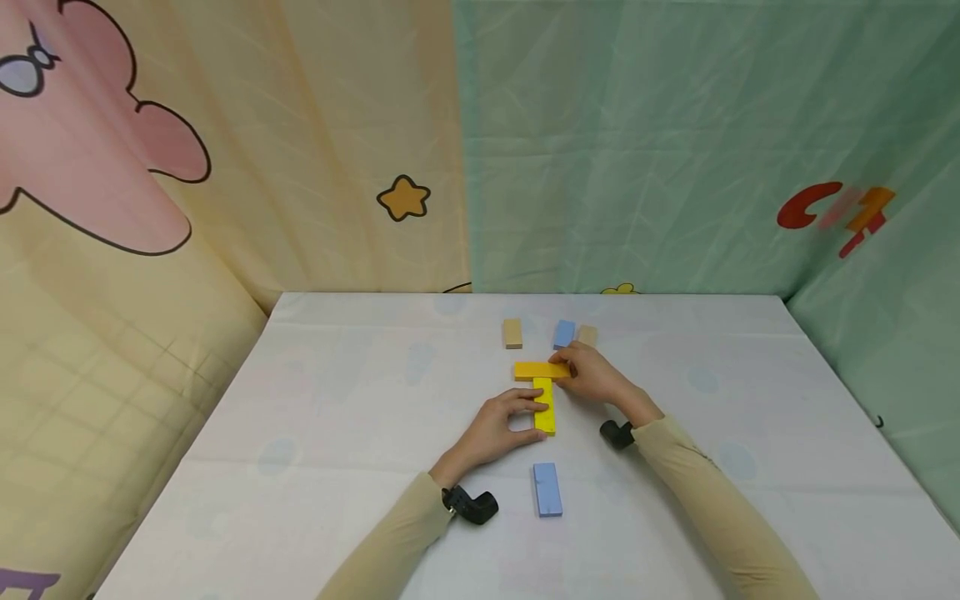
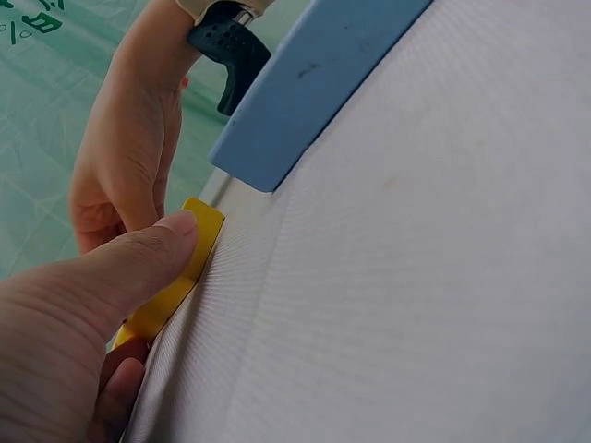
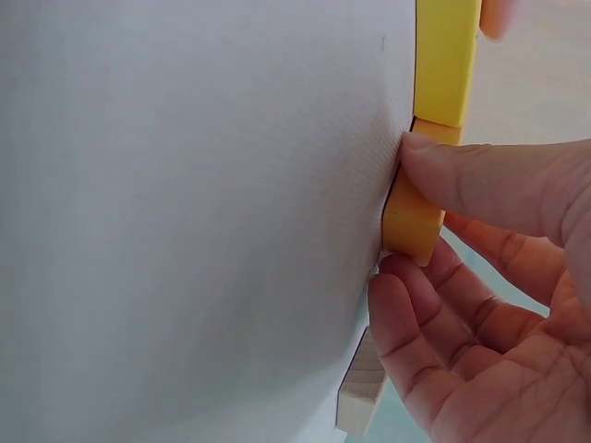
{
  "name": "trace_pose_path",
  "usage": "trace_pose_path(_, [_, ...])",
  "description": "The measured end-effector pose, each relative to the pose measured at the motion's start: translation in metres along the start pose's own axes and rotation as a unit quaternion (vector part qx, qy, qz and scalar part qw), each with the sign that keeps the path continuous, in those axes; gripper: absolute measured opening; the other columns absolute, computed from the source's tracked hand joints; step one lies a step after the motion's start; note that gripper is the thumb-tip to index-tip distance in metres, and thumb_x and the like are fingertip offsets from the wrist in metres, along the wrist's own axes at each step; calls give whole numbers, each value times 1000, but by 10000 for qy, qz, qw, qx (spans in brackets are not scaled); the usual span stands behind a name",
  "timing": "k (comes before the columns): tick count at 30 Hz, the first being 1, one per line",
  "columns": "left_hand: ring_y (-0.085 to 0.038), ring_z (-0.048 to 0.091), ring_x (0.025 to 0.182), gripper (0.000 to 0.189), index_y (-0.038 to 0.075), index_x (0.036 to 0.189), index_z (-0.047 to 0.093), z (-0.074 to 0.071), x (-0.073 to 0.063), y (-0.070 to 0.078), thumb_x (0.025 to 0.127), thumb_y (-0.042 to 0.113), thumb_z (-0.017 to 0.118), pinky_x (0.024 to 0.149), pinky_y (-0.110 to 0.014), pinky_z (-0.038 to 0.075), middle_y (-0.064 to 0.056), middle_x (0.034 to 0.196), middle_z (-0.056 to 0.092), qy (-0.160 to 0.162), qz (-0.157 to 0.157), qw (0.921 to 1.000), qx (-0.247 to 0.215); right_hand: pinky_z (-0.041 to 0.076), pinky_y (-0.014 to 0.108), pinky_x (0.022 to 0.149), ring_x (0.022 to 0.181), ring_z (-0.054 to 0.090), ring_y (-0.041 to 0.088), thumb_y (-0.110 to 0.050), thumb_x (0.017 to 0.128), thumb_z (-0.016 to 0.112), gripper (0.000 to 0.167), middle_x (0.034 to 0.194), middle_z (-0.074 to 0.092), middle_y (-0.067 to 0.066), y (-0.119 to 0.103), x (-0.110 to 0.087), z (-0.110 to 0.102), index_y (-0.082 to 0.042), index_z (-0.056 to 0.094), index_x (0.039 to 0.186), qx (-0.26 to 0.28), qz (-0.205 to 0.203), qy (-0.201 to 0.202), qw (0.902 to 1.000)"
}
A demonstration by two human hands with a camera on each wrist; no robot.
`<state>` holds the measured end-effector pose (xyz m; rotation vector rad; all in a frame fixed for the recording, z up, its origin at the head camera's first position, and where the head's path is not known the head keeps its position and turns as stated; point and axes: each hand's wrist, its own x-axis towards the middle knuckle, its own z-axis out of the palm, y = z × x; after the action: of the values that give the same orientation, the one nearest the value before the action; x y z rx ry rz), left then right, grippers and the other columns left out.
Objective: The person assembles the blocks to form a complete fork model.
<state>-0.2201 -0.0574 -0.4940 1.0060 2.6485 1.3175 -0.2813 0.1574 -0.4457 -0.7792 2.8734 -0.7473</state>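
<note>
In the head view a yellow block [image 1: 550, 423] lies lengthwise on the table, one end against the middle of an orange-yellow block [image 1: 531, 372] set crosswise, together a T shape. My left hand [image 1: 498, 427] holds the yellow block from the left, thumb by its near end and fingertips over its upper part. At the crosswise block's right end, my right hand [image 1: 596, 375] pinches it. The right wrist view has the thumb on one side of this orange-yellow block [image 3: 413, 226] and fingers around its end.
A longer blue block [image 1: 547, 490] lies nearer me. Beyond the T stand a tan block [image 1: 512, 333], a small blue block [image 1: 564, 334] and a second tan block [image 1: 587, 335] beside my right fingers. The white-covered table [image 1: 337, 417] ends at curtains behind.
</note>
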Motion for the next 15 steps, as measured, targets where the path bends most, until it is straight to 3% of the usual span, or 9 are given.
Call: trace_pose_path(15, [-11, 42, 127, 41, 13, 121, 66, 0, 0, 2, 83, 26, 75, 104, -30, 31, 4, 135, 52, -3, -50, 10000, -2, 42, 33, 69, 76, 47, 20, -5, 83, 72, 27, 91, 54, 8, 0, -2, 2, 2, 65, 109, -53, -74, 106, 9999])
